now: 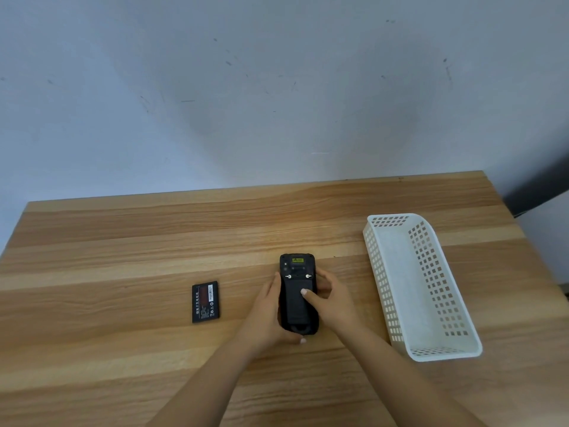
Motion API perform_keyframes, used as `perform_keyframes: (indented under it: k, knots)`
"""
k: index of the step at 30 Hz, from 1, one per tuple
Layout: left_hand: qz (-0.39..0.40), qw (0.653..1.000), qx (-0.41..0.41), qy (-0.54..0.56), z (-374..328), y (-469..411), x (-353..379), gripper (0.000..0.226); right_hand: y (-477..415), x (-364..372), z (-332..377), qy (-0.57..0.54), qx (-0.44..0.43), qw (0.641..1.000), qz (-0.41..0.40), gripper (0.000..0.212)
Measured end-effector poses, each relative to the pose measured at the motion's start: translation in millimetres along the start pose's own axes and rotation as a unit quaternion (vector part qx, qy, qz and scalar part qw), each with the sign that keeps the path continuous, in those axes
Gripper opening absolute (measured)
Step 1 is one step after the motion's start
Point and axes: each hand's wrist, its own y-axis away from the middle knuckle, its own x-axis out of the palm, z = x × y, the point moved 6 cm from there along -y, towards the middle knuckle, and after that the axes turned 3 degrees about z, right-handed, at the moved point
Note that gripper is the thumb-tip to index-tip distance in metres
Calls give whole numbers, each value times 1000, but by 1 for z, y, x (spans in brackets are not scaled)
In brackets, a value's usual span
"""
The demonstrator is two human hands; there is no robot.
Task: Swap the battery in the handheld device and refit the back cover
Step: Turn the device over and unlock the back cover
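- Two hands of mine are on the handheld device (297,292), which lies face down on the wooden table (154,241), a little right of centre and near my edge.
- My left hand (267,315) grasps the device's left flank and curls under its near end; my right hand (331,298) grips the right flank, with its thumb (308,296) pressed flat on the middle of the back cover (296,306).
- I judge the step in hand to be seating the cover: it appears to lie in place over the battery bay, though I cannot tell whether it is fully latched.
- To do it well, I would keep the left hand clamping the body so it cannot slide, press evenly with the thumb instead of at one corner, and check that the edges sit flush all round.
- Two small pale fasteners (288,276) sit just beyond the cover's far edge; they may be locks to turn once the cover is down, but I cannot tell their position.
- A yellow label (297,260) marks the far end of the device; its print is too small to read.
- One loose battery (205,302) lies flat to the left, well apart from the device. It carries a column of characters, a reddish panel, a white barcode sticker and small symbols, none legible to me. Whether it is the old cell I can only guess.
- A white perforated basket (448,352) stands to the right, and appears to hold nothing.
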Motion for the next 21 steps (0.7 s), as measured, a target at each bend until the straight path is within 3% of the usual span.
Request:
perform_keyframes:
  k: [9, 14, 16, 19, 21]
  knots:
    - [-21, 999, -38, 6, 11, -2, 7, 137, -7, 4, -1, 30, -14, 999, 9, 57]
    - [12, 999, -40, 8, 11, -2, 6, 142, -10, 2, -2, 58, -25, 998, 28, 50]
    - [20, 999, -47, 12, 11, -1, -1, 129, -16, -3, -3, 74, -22, 996, 33, 48]
    - [-30, 999, -39, 16, 13, -9, -22, 89, -27, -15, 0, 61, -15, 997, 35, 53]
    - [-55, 998, -33, 11, 12, -19, -35, 74, -34, -19, 4, 56, -20, 997, 50, 53]
